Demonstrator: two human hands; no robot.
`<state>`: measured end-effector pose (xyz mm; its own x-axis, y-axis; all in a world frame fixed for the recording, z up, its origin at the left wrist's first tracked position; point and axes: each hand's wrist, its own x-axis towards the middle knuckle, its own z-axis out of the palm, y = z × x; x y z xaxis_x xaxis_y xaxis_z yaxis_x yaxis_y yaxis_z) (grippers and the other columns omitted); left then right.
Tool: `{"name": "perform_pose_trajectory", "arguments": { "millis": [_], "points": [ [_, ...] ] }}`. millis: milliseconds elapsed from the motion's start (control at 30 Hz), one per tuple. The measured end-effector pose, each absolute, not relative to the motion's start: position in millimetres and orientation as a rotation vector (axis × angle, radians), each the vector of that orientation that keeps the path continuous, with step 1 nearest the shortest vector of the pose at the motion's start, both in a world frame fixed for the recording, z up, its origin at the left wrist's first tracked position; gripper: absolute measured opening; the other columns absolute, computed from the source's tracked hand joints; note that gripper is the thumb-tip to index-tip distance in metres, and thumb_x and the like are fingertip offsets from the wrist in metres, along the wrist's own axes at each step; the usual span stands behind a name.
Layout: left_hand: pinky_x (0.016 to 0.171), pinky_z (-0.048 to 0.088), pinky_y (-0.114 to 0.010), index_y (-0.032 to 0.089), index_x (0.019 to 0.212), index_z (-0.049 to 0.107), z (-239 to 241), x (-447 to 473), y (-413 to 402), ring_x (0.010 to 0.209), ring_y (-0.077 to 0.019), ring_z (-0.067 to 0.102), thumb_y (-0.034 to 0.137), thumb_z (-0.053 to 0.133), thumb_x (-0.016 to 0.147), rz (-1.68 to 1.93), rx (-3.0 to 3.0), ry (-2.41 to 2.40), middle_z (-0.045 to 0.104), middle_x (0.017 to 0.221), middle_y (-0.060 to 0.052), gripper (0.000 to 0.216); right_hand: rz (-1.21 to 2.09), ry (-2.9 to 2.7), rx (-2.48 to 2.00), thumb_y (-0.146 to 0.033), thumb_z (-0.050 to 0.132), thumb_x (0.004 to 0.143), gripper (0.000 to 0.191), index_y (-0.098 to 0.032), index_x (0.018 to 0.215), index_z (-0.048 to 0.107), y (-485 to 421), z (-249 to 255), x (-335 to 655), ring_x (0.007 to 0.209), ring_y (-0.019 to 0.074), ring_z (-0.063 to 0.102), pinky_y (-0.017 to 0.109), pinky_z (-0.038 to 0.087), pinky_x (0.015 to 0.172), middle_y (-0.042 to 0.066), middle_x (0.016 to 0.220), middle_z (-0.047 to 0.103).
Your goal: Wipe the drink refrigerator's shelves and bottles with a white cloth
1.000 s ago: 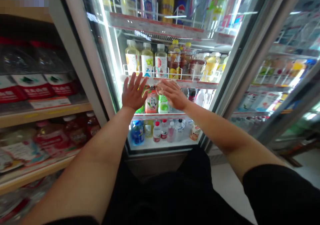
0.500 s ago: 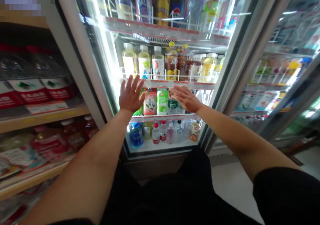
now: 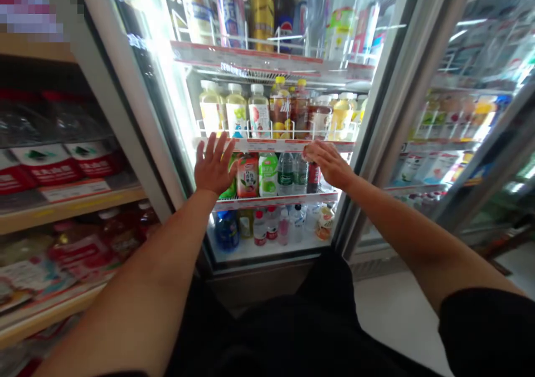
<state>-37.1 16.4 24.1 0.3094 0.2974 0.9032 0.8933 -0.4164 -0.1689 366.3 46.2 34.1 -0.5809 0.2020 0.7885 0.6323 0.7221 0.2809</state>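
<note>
Your left hand (image 3: 212,170) is raised with its fingers spread, its grip loose and nothing in it; your right hand (image 3: 330,165) is also unclenched, fingers together and slightly bent, pointing left. Whether either touches the cooler's glass you cannot tell from here. Between your hands, on the shelf just beyond them, stand the nearest drinks: a red-labelled bottle (image 3: 248,176) just right of your left hand, then a green-and-white bottle (image 3: 268,175), then two clear green-labelled bottles (image 3: 286,177). A dark red bottle (image 3: 313,177) stands just left of your right hand, partly hidden by it. Above your hands, white-capped juice bottles (image 3: 236,112) and yellow-capped tea bottles (image 3: 280,102) line the next shelf. Below, a blue container (image 3: 227,232) sits at left, red-capped bottles (image 3: 259,231) further right. Outside the cooler (image 3: 271,266), at far left, large red-labelled water bottles (image 3: 50,164) fill a wooden shelf (image 3: 37,215).
</note>
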Motion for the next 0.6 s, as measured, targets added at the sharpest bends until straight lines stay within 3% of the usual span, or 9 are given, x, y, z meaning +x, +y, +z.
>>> {"name": "perform_pose_trajectory", "arguments": {
  "millis": [133,267,400,600],
  "points": [
    [0.131,0.009,-0.062,0.028,0.163,0.032,23.4,-38.4,17.5,0.159,-0.0283,0.009,0.043,0.047,0.103,-1.08,-1.85,-1.035,0.03,0.167,-0.009,0.064,-0.683,-1.817,-0.753,-0.019,0.031,0.105,0.05,-0.026,0.15,0.053,52.8,45.5,383.0,0.157,0.0275,0.032,0.058,0.032,0.129,0.006,0.16,0.05],
    [0.131,0.013,-0.059,0.028,0.164,0.03,22.7,-40.0,19.0,0.159,-0.0264,0.008,0.041,0.049,0.103,-1.046,-1.812,-0.998,0.029,0.168,-0.01,0.066,-0.711,-1.871,-0.726,-0.017,0.035,0.104,0.048,-0.022,0.147,0.056,47.2,18.4,388.3,0.156,0.0285,0.035,0.059,0.035,0.127,0.011,0.156,0.055],
    [0.13,0.014,-0.061,0.029,0.164,0.03,22.3,-39.8,19.0,0.159,-0.0278,0.012,0.042,0.048,0.103,-1.078,-1.811,-0.998,0.032,0.167,-0.008,0.065,-0.711,-2.15,-0.648,-0.011,0.037,0.101,0.05,-0.025,0.144,0.06,42.7,-0.2,389.7,0.153,0.0266,0.04,0.059,0.04,0.124,0.01,0.152,0.06],
    [0.13,0.01,-0.062,0.03,0.161,0.037,22.8,-39.8,18.2,0.159,-0.0292,0.015,0.046,0.047,0.102,-1.142,-1.872,-1.035,0.036,0.166,-0.008,0.061,-0.733,-1.812,-0.753,-0.013,0.032,0.102,0.056,-0.029,0.152,0.051,47.8,23.8,378.9,0.157,0.0245,0.032,0.058,0.036,0.127,0.007,0.158,0.053]
  ]
}}
